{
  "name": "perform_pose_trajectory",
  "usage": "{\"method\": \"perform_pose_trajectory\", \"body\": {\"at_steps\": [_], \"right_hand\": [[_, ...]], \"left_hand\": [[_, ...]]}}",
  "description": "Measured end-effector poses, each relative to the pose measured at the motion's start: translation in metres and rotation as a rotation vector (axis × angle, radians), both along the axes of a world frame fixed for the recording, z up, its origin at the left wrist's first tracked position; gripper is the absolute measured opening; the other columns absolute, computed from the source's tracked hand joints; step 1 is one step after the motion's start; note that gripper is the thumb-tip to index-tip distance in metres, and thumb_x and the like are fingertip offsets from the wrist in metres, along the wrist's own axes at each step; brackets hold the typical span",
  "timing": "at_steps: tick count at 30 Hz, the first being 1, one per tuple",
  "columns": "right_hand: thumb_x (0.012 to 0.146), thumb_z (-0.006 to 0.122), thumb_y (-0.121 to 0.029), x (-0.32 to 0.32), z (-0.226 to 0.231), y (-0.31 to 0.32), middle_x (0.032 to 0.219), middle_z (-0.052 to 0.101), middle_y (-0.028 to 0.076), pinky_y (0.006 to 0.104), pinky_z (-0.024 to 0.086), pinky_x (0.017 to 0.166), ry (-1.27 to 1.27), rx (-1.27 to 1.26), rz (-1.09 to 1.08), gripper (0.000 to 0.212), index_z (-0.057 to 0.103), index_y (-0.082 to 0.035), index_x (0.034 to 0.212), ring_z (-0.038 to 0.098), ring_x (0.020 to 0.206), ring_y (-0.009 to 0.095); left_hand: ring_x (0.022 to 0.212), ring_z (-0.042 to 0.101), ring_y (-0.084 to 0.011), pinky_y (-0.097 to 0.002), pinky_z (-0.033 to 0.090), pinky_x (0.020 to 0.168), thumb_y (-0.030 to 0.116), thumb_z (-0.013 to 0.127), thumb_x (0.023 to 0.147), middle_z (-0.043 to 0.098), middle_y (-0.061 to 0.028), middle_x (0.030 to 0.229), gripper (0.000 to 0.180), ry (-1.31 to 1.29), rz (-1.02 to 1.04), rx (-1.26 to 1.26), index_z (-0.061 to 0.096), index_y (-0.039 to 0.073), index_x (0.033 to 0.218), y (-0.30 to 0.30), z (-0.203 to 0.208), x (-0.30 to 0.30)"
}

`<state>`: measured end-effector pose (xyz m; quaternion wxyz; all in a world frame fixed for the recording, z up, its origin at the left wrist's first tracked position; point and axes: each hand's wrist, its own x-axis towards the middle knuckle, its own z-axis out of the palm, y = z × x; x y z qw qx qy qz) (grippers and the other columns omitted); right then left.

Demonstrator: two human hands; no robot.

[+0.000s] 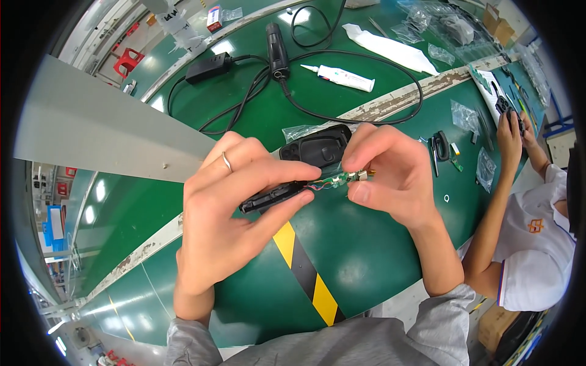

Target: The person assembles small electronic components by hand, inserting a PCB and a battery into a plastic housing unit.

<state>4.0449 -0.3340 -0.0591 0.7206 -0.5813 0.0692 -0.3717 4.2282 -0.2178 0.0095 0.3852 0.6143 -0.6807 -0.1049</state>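
My left hand [229,201] grips a black plastic housing [273,196] between thumb and fingers, holding it tilted above the bench. Thin coloured wires run from that housing to a small green circuit board [339,181]. The board sits at the fingertips of my right hand [394,174], whose thumb and index finger are closed about its end; a metal part and a bit of yellow show there. Just behind both hands lies a black moulded case [317,148] with a recessed face, partly covered by my fingers.
A glue tube [345,78], a black corded handheld tool [277,52] and its black box [208,68] lie farther back. A beige post [110,122] rises at left. At right, a co-worker's hands [511,135] hold a black part, near plastic bags [486,169] and small parts.
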Motion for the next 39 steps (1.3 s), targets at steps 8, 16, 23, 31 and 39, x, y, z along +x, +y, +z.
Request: {"method": "perform_pose_trajectory", "body": {"at_steps": [8,16,23,31,39], "right_hand": [[0.076,0.076,0.0,-0.001,-0.002,0.001,0.092,0.062,0.012,0.0271,0.046,0.07,-0.002,-0.075,-0.038,0.026,0.062,-0.001,0.098,0.057,0.083,0.016],[0.092,0.068,-0.011,0.002,-0.002,0.011,0.097,0.067,0.016,0.0328,0.058,0.065,0.009,0.108,0.011,0.026,0.053,0.0,0.109,0.069,0.085,0.024],[0.093,0.066,-0.017,0.002,-0.002,0.007,0.096,0.067,0.015,0.0322,0.058,0.064,0.031,0.14,-0.034,0.025,0.053,-0.001,0.108,0.069,0.085,0.023],[0.091,0.067,-0.019,0.0,0.001,0.005,0.097,0.065,0.011,0.0322,0.058,0.061,0.009,0.153,-0.056,0.027,0.054,-0.003,0.108,0.067,0.091,0.023],[0.09,0.068,-0.015,-0.005,0.004,0.007,0.096,0.066,0.012,0.0304,0.057,0.06,0.016,0.151,-0.04,0.025,0.054,-0.002,0.106,0.068,0.09,0.023]], "left_hand": [[0.075,0.051,-0.018,-0.0298,0.042,0.067,-0.002,0.08,0.062,0.06,-0.0028,0.074,0.026,-0.01,0.041,-0.017,0.075,0.004,0.087,-0.002,-0.002,-0.004],[0.082,0.053,-0.0192,-0.0316,0.044,0.076,0.0,0.079,0.065,0.065,-0.0029,0.08,0.031,-0.007,0.045,0.001,0.073,0.005,0.094,0.0,-0.009,-0.004],[0.089,0.056,-0.019,-0.0314,0.044,0.084,-0.001,0.076,0.068,0.066,-0.0049,0.084,0.037,0.141,-0.007,0.089,0.071,0.003,0.105,0.001,-0.005,-0.005],[0.093,0.058,-0.0186,-0.032,0.043,0.09,-0.007,0.067,0.079,0.066,-0.0069,0.092,0.033,0.463,-0.098,0.206,0.068,-0.003,0.112,0.002,-0.003,-0.007],[0.11,0.055,-0.0214,-0.035,0.042,0.096,-0.002,0.078,0.069,0.06,-0.0117,0.121,0.035,0.209,-0.056,0.03,0.07,0.003,0.103,0.0,-0.009,-0.008]]}}
